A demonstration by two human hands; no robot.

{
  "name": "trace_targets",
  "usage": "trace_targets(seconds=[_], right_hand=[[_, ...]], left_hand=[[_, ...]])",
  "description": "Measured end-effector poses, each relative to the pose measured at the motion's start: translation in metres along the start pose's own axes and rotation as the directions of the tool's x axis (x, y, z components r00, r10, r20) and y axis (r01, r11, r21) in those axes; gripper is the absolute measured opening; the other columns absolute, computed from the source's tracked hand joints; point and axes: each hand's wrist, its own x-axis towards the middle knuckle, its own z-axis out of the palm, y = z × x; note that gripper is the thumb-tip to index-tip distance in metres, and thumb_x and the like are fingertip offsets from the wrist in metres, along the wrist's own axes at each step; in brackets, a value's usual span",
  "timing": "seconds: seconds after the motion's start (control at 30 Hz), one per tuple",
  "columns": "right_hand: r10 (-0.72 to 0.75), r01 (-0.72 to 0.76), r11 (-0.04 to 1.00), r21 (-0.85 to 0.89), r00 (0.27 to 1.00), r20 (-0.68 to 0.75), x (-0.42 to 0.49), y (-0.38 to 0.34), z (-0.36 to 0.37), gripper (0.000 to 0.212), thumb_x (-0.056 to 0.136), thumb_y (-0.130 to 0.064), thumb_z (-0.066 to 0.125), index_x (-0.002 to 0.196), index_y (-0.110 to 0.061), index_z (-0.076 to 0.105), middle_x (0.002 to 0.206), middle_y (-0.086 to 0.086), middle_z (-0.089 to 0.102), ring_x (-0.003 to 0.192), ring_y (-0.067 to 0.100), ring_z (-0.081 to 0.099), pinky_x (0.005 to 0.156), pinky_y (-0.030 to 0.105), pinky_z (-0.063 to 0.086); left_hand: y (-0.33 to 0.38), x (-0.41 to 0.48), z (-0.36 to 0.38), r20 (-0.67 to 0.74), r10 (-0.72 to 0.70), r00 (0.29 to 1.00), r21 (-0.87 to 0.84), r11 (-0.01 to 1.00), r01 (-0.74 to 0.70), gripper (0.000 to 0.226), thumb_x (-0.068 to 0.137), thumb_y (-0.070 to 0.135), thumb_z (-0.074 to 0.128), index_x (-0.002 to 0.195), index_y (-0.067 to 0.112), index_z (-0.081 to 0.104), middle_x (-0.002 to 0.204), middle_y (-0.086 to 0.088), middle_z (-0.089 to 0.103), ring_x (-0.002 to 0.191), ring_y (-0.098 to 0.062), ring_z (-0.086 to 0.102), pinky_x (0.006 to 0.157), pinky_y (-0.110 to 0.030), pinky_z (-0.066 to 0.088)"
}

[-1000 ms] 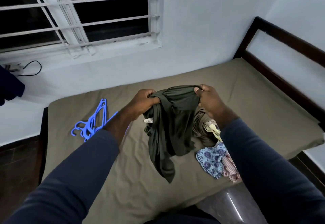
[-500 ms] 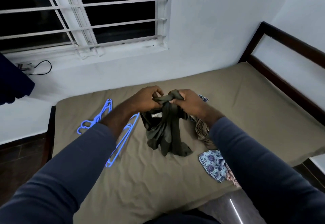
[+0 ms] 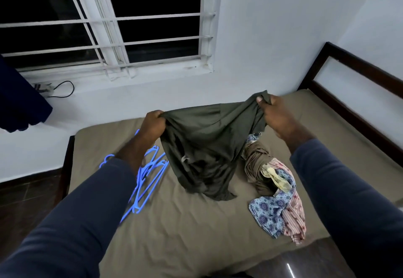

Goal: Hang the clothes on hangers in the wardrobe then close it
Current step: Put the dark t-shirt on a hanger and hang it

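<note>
Green garment (image 3: 207, 151): held up over the middle of the bed, top edge stretched between both hands; hangs in folds below and between them, lowest part crumpled on the mattress.
Left hand (image 3: 152, 125): clenched round the garment's left top corner, knuckles up.
Right hand (image 3: 277, 116): grasps the right top corner between thumb and curled fingers; sits higher than the left hand and nearer the wall.
Hangers (image 3: 148, 179): blue plastic, bunched flat on the mattress just left of the garment, partly hidden under the left forearm; cannot tell whether touching the cloth.
Pile of clothes (image 3: 272, 179): on the mattress just right of the garment, below the right forearm; brown, pale yellow, blue patterned and pink striped pieces, reaching near the mattress's front edge.
Mattress (image 3: 174, 229): tan sheet, wrinkled; a wide stretch of it between the garment and the near edge, another beyond the right hand toward the far corner.
Bed frame (image 3: 349, 94): dark wood rail along the right end, well apart from the right hand; dark edge also down the left side, beside the hangers.
Wall (image 3: 261, 48): white, right behind the far side of the bed.
Window (image 3: 130, 26): white bars, dark panes, above the bed.
Cable (image 3: 63, 90): black, on the ledge under the window, far left.
Floor (image 3: 26, 194): dark, left of the bed.
</note>
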Motion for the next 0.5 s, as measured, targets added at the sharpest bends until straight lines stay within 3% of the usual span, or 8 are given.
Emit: trace_targets(seconds=[0.07,0.13,0.2,0.27,0.33,0.4,0.43,0.5], right_hand=[[0.042,-0.043,0.999,-0.017,0.998,-0.046,0.004,0.003,-0.003,0.019,0.1,-0.027,0.057,0.087,-0.019,0.068,0.098,0.007,0.071,0.093,0.024,0.066,0.086,0.038,0.051],[0.066,-0.074,0.994,-0.075,0.992,-0.107,0.007,0.007,-0.005,0.013,0.097,-0.024,0.061,0.089,-0.016,0.067,0.091,0.005,0.067,0.089,0.023,0.062,0.08,0.034,0.048],[-0.046,-0.019,0.953,-0.301,0.977,-0.209,0.001,0.005,-0.002,0.008,0.091,-0.022,0.064,0.095,-0.016,0.065,0.094,0.003,0.065,0.089,0.021,0.061,0.082,0.033,0.048],[-0.16,0.058,0.922,-0.383,0.957,-0.241,-0.017,-0.006,0.013,0.014,0.087,-0.027,0.066,0.086,-0.013,0.065,0.086,0.005,0.067,0.081,0.021,0.062,0.075,0.033,0.049],[-0.073,0.047,0.959,-0.281,0.994,-0.082,-0.043,-0.015,0.039,0.034,0.085,-0.038,0.067,0.071,-0.007,0.064,0.066,0.008,0.066,0.065,0.02,0.063,0.065,0.032,0.048],[0.106,-0.064,0.973,-0.224,0.977,0.183,-0.066,-0.012,0.068,0.046,0.084,-0.051,0.069,0.074,-0.006,0.067,0.064,0.007,0.068,0.062,0.018,0.067,0.062,0.031,0.051],[0.172,-0.107,0.964,-0.241,0.948,0.266,-0.075,-0.006,0.081,0.043,0.084,-0.051,0.07,0.08,-0.008,0.069,0.068,0.004,0.07,0.066,0.017,0.068,0.062,0.028,0.05],[0.222,-0.156,0.957,-0.244,0.937,0.272,-0.081,0.014,0.1,0.028,0.087,-0.04,0.071,0.093,-0.012,0.071,0.082,0.001,0.071,0.079,0.016,0.067,0.068,0.026,0.048]], left_hand=[[0.022,-0.004,0.0,0.002,0.077,0.997,0.033,0.996,-0.077,0.026,0.085,0.0,0.042,0.088,0.001,0.068,0.083,-0.012,0.064,0.077,-0.018,0.055,0.068,-0.029,0.041],[0.045,-0.009,0.004,0.009,0.137,0.991,0.043,0.99,-0.137,0.024,0.086,0.002,0.042,0.086,-0.004,0.065,0.08,-0.013,0.061,0.074,-0.019,0.052,0.064,-0.03,0.038],[0.066,-0.016,0.012,0.012,0.146,0.989,-0.029,0.989,-0.146,0.022,0.085,0.003,0.04,0.084,-0.006,0.06,0.075,-0.014,0.057,0.07,-0.02,0.049,0.061,-0.03,0.036],[0.086,-0.026,0.02,0.011,0.107,0.994,-0.167,0.981,-0.103,0.026,0.085,0.002,0.036,0.089,-0.001,0.062,0.08,-0.01,0.059,0.07,-0.02,0.052,0.061,-0.028,0.04],[0.1,-0.033,0.03,0.055,0.053,0.997,-0.281,0.959,-0.036,0.035,0.089,0.003,0.033,0.101,0.013,0.064,0.091,-0.004,0.062,0.076,-0.017,0.055,0.064,-0.026,0.043],[0.109,-0.038,0.038,0.106,0.03,0.994,-0.347,0.938,0.009,0.042,0.09,0.003,0.03,0.111,0.022,0.061,0.094,-0.003,0.06,0.078,-0.017,0.055,0.064,-0.027,0.043],[0.11,-0.039,0.04,0.113,0.03,0.993,-0.375,0.927,0.014,0.045,0.089,0.003,0.03,0.113,0.024,0.061,0.092,-0.004,0.06,0.076,-0.018,0.054,0.063,-0.027,0.042],[0.114,-0.043,0.042,0.116,0.035,0.993,-0.423,0.906,0.018,0.047,0.088,0.0,0.029,0.111,0.021,0.064,0.08,-0.004,0.058,0.068,-0.019,0.052,0.056,-0.027,0.039]])
